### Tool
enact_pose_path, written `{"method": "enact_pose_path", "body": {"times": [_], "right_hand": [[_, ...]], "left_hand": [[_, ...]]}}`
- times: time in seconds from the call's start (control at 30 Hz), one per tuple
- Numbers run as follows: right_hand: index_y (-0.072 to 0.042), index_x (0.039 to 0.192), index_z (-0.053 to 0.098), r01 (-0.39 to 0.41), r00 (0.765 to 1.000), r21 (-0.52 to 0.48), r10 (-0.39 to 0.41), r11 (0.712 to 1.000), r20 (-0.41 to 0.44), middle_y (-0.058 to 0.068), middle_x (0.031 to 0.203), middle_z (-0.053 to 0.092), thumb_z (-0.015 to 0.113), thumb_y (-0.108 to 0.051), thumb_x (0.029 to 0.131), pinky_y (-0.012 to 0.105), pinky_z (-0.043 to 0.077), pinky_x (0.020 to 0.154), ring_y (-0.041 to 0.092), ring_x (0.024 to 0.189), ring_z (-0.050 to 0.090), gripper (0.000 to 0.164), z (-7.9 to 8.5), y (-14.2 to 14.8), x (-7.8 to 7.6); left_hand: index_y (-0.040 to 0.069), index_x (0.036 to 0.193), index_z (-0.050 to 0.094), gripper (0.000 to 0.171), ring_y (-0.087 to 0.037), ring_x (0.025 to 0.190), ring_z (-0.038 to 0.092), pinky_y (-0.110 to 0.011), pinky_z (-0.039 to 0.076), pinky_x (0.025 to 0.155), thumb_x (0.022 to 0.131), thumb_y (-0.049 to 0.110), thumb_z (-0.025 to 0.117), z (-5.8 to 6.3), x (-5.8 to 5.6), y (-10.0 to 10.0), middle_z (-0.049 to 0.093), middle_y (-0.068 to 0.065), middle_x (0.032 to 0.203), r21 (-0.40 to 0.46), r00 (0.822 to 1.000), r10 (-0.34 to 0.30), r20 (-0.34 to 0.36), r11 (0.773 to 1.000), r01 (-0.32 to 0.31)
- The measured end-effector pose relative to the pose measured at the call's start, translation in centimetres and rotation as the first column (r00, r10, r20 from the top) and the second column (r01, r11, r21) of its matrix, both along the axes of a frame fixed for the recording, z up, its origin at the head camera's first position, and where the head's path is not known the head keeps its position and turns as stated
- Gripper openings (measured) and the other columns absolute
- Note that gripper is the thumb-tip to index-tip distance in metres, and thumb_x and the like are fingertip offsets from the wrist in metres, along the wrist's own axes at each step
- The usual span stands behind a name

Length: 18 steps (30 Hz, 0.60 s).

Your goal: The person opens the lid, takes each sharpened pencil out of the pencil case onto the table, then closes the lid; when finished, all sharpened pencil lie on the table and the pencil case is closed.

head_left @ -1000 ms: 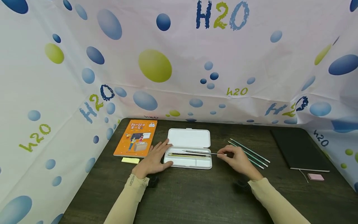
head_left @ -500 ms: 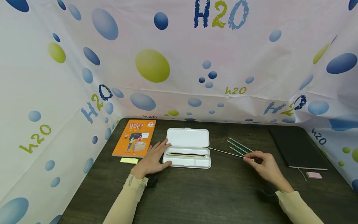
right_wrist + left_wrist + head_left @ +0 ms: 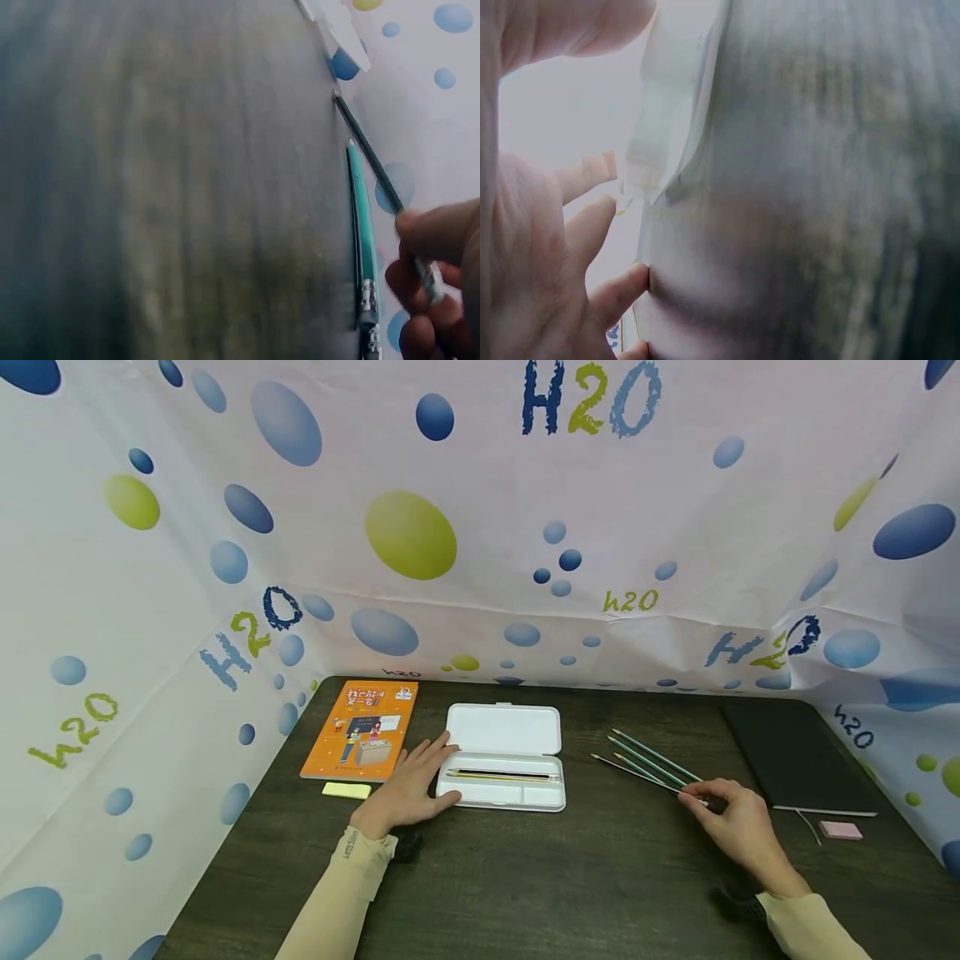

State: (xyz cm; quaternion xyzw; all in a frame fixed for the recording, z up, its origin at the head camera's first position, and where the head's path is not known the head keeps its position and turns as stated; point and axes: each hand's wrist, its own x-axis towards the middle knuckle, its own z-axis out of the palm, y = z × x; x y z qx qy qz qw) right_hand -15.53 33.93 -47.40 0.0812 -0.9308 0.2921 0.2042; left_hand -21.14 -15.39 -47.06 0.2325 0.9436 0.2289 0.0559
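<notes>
R hand (image 3: 738,827) partly hides the slim green pencils (image 3: 362,202) + pinches a thin dk silvery-ended pencil (image 3: 370,155) just beside them, fingers closed on it; can't tell if tip touches dk wood-grain table (image 3: 562,877). L hand (image 3: 408,787), fingers spread, at L edge of open white plastic case (image 3: 504,729).

Head view evenly lit — wrist views hazy, tabletop (image 3: 187,187) blurred, white glare behind left fingers (image 3: 589,228)
</notes>
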Motion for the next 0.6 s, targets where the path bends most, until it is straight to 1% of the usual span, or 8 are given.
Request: {"method": "enact_pose_path", "body": {"times": [0.17, 0.3, 0.5, 0.6], "right_hand": [[-0.018, 0.08, 0.077, -0.045, 0.998, 0.095, 0.049, 0.994, -0.037, -0.008, 0.078, 0.067, 0.085, -0.007, 0.075, 0.027, 0.042, 0.058, 0.012, 0.068, 0.052, 0.015, 0.08, -0.24, 0.15], [-0.019, 0.078, 0.077, -0.089, 0.996, 0.153, 0.09, 0.984, -0.004, -0.012, 0.077, 0.063, 0.085, -0.008, 0.075, 0.03, 0.04, 0.058, 0.013, 0.069, 0.05, 0.014, 0.25, -0.45, 0.21], [-0.02, 0.077, 0.077, -0.101, 0.995, 0.184, 0.097, 0.978, 0.028, -0.014, 0.076, 0.061, 0.086, -0.009, 0.075, 0.031, 0.041, 0.06, 0.013, 0.069, 0.051, 0.014, 0.19, -0.52, 0.18], [-0.019, 0.078, 0.077, -0.101, 0.995, 0.185, 0.095, 0.978, 0.038, -0.014, 0.076, 0.061, 0.085, -0.009, 0.075, 0.03, 0.04, 0.058, 0.012, 0.068, 0.049, 0.014, 0.24, -0.49, 0.14]], "left_hand": [[0.019, 0.155, 0.036, 0.076, -0.041, 0.148, 0.019, -0.07, 0.011, 0.113, 0.092, 0.054, 0.062, -0.08, -0.08, 0.02, 0.016, -0.003, 0.166, 0.004, 1.0, -0.003, -0.002, 1.0, 0.003], [0.02, 0.155, 0.036, 0.077, -0.04, 0.149, 0.019, -0.069, 0.01, 0.113, 0.092, 0.054, 0.062, -0.02, -0.01, 0.06, 0.016, -0.002, 0.166, 0.0, 1.0, 0.003, 0.003, 1.0, -0.003], [0.019, 0.155, 0.036, 0.077, -0.04, 0.149, 0.019, -0.069, 0.01, 0.114, 0.091, 0.053, 0.063, -0.03, 0.08, 0.12, 0.016, -0.003, 0.166, 0.007, 1.0, 0.009, 0.013, 1.0, -0.009], [0.02, 0.156, 0.036, 0.077, -0.04, 0.149, 0.019, -0.069, 0.01, 0.114, 0.091, 0.054, 0.062, 0.04, 0.1, 0.17, 0.016, -0.002, 0.166, 0.008, 1.0, 0.011, 0.013, 1.0, -0.011]]}}
